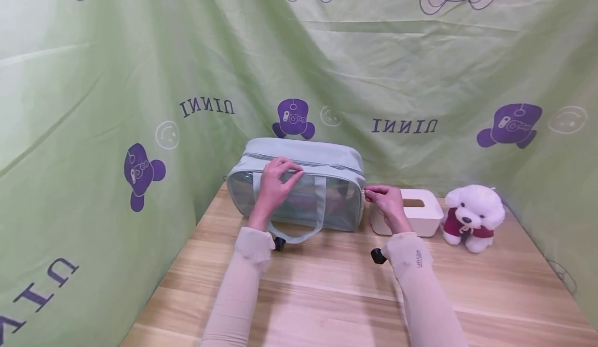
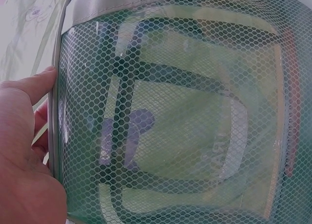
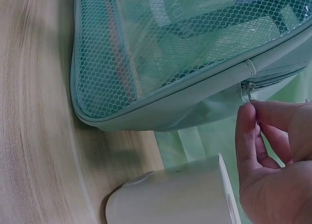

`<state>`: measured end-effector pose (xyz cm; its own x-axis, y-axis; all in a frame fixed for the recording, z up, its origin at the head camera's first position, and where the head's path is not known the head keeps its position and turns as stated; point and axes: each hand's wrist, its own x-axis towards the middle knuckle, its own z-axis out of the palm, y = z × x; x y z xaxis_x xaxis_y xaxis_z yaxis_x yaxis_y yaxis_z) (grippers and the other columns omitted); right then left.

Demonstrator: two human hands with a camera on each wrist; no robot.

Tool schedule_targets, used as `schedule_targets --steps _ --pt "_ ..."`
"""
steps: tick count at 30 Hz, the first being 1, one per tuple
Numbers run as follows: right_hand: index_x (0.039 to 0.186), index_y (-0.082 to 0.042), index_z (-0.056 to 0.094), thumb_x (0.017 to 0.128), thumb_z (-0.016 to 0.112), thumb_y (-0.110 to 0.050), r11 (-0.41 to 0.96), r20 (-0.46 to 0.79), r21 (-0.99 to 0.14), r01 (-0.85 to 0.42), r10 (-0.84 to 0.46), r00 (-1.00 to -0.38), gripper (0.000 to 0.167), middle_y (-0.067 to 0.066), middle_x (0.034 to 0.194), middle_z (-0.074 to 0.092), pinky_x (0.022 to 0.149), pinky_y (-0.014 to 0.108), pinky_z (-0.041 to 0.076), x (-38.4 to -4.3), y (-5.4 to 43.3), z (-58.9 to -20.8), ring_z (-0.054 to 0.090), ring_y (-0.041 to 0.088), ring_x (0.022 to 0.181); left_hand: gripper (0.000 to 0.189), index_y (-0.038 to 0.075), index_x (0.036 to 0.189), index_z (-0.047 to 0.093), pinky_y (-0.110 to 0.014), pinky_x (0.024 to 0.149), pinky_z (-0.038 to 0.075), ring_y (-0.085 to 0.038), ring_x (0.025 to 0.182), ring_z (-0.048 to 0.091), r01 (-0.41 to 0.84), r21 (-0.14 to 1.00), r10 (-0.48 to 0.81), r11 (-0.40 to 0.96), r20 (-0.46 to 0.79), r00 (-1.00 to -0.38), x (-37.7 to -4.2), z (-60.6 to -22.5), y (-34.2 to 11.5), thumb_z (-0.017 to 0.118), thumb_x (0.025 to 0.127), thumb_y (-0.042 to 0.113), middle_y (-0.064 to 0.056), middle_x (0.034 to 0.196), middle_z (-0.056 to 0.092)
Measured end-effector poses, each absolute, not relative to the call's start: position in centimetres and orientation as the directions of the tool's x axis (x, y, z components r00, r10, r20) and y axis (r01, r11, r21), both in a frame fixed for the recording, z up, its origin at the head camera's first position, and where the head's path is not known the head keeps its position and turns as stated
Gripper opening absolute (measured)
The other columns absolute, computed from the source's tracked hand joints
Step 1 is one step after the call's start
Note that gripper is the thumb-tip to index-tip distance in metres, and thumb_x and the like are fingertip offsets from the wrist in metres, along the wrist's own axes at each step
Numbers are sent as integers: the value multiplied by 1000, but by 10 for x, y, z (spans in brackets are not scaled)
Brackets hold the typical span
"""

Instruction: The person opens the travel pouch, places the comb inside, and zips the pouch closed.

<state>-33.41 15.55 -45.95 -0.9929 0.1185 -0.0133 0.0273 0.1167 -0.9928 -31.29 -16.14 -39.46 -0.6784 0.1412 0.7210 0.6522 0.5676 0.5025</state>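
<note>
A pale green fabric bag with mesh front panel (image 1: 299, 191) stands on the light wooden worktop (image 1: 327, 295), pushed back against the green printed cloth backdrop (image 1: 397, 66). Through the mesh, the left wrist view shows pale folded items and something with a red edge packed inside, blurred by the netting, so what they are I cannot tell. The bag's grey carry strap (image 1: 293, 235) droops onto the worktop at 6 o'clock of the bag.

The left hand (image 1: 275, 186) lies over the bag's front upper edge, fingers curled onto the zip line along the top. The right hand (image 1: 385, 199) sits at 3 o'clock of the bag, thumb and forefinger pinching the small metal zip pull (image 3: 249, 94) at the bag's right end.

Just beside the bag at 3 o'clock stands a white rectangular tissue box (image 1: 420, 217), touching or nearly touching it. At 3 o'clock of that box sits a white plush dog in a dark red top (image 1: 473, 217).
</note>
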Motion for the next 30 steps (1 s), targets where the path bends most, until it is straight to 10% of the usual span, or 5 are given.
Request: schedule_targets --steps 15,23,30 --pt "126 12 66 97 70 -3 127 -16 -991 30 108 -994 32 -11 79 72 73 17 57 -331 158 -455 67 -1 69 12 12 101 79 -48 106 43 -26 105 63 647 486 144 588 724 -675 -313 -394 -159 78 93 20 -7 103 72" --pt "137 2 63 102 64 -12 287 -26 -957 32 23 -999 38 23 134 65 86 23 56 -322 164 -444 73 26 107 13 12 103 78 -48 104 44 -24 105 65 645 434 174 629 730 -661 -312 -390 -160 77 94 21 -5 103 73" --pt "140 3 61 102 64 -14 425 144 -894 -142 -27 -989 41 26 140 62 96 32 53 -299 183 -421 63 38 123 34 18 130 70 -52 113 39 -26 127 60 616 338 319 711 626 -712 -303 -378 -167 71 98 32 -4 131 69"
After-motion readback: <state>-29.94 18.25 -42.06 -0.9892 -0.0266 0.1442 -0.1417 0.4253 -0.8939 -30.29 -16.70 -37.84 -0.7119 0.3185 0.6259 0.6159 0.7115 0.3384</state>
